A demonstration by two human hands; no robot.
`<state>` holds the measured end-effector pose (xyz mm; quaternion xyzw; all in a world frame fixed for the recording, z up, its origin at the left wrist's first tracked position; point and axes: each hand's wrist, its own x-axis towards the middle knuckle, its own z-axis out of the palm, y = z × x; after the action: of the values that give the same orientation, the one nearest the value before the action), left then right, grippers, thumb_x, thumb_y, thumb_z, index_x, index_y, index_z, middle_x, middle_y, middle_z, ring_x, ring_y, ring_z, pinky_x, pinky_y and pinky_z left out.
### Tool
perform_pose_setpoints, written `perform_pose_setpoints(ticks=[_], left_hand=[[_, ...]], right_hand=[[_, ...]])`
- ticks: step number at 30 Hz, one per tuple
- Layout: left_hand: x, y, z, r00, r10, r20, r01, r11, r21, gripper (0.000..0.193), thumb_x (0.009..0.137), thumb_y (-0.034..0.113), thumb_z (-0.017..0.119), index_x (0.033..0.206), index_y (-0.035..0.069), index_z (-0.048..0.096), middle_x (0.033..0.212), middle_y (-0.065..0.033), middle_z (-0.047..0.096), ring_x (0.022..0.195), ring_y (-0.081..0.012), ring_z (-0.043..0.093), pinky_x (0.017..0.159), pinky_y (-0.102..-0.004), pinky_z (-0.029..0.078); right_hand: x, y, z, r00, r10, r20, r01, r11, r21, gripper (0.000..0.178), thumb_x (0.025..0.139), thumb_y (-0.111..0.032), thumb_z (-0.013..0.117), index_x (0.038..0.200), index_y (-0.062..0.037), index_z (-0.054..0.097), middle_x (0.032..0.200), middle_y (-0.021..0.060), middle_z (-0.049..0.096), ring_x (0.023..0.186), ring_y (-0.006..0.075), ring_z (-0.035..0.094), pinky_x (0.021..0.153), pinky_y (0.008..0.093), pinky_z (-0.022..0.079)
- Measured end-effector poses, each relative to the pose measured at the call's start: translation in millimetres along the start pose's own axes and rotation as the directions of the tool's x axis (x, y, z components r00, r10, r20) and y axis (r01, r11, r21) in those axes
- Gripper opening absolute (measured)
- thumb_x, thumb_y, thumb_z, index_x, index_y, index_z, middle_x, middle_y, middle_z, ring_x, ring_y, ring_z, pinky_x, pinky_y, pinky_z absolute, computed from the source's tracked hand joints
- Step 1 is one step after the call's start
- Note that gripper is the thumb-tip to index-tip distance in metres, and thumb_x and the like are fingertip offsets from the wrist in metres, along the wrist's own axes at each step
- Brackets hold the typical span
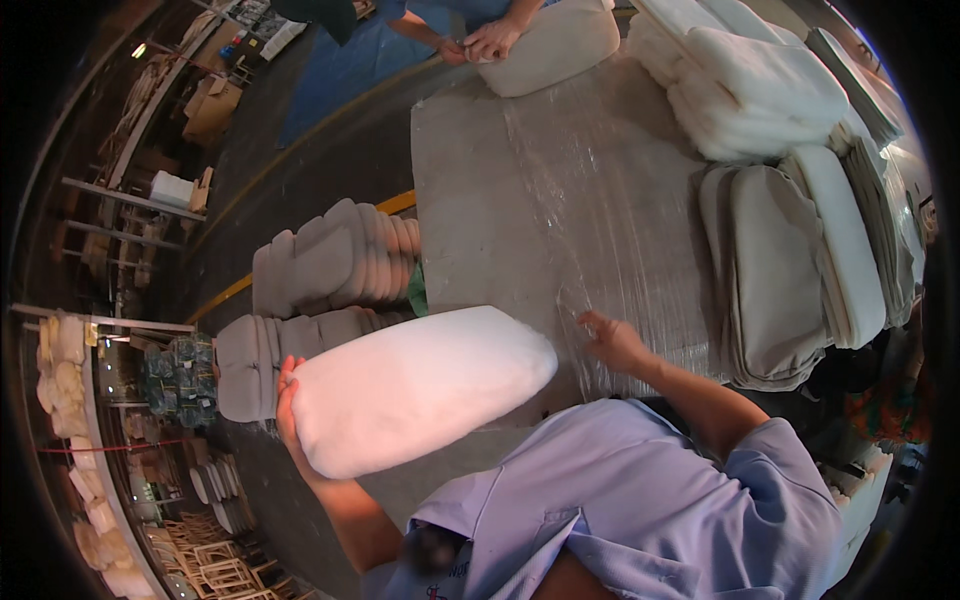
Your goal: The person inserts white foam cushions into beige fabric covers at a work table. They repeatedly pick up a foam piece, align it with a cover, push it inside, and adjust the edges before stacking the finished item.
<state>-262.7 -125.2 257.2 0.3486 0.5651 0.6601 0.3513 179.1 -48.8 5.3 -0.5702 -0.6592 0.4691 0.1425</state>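
Observation:
A white cushion pad, long with rounded corners, is tilted in front of me at the near left of the table. My left hand is closed on its left end, fingers along the edge, while its right end lies over the table's near edge. Over the plastic-wrapped tabletop is my right hand, just right of the pad; its fingers are apart and hold nothing. Whether its fingertips touch the plastic I cannot tell.
A co-worker's hands hold another pale cushion at the far edge. White pads and grey cushion covers are piled along the right side. Grey cushions stand stacked left of the table, with shelves beyond.

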Motion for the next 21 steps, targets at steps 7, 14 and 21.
perform_pose_setpoints(ticks=[7, 14, 21], left_hand=[[55.7, -28.7, -96.8, 0.948, -0.309, 0.078, 0.318, 0.933, -0.169, 0.048, 0.102, 0.029, 0.061, 0.138, -0.001, 0.061, 0.125, -0.0156, 0.07, 0.115, -0.031, 0.07, 0.098, -0.0504, 0.059], [39.8, -47.6, -66.1, 0.776, -0.61, -0.161, 0.558, 0.783, -0.276, 0.043, 0.106, 0.04, 0.052, 0.135, 0.011, 0.064, 0.121, -0.0112, 0.073, 0.111, -0.0325, 0.071, 0.085, -0.0546, 0.062], [-4.0, -147.4, -25.0, 0.634, -0.756, -0.164, 0.724, 0.655, -0.216, 0.032, 0.106, 0.042, 0.041, 0.118, 0.027, 0.066, 0.103, -0.0024, 0.072, 0.077, -0.0244, 0.064, 0.051, -0.0376, 0.038]], right_hand=[[38.0, -39.5, 61.2, 0.964, -0.253, -0.076, 0.263, 0.896, 0.358, 0.051, 0.091, -0.019, 0.079, 0.14, -0.0162, 0.066, 0.122, 0.0163, 0.076, 0.109, 0.0371, 0.075, 0.097, 0.0433, 0.057], [66.1, -62.2, -19.3, 0.953, -0.303, -0.016, 0.289, 0.889, 0.356, 0.036, 0.091, -0.023, 0.084, 0.12, -0.0026, 0.076, 0.108, 0.0146, 0.08, 0.1, 0.025, 0.075, 0.093, 0.0392, 0.057], [-5.5, -39.3, -126.4, 0.992, -0.027, 0.122, 0.003, 0.981, 0.193, 0.043, 0.092, -0.036, 0.083, 0.112, 0.0016, 0.079, 0.099, 0.0148, 0.079, 0.096, 0.0242, 0.073, 0.091, 0.0406, 0.055]])
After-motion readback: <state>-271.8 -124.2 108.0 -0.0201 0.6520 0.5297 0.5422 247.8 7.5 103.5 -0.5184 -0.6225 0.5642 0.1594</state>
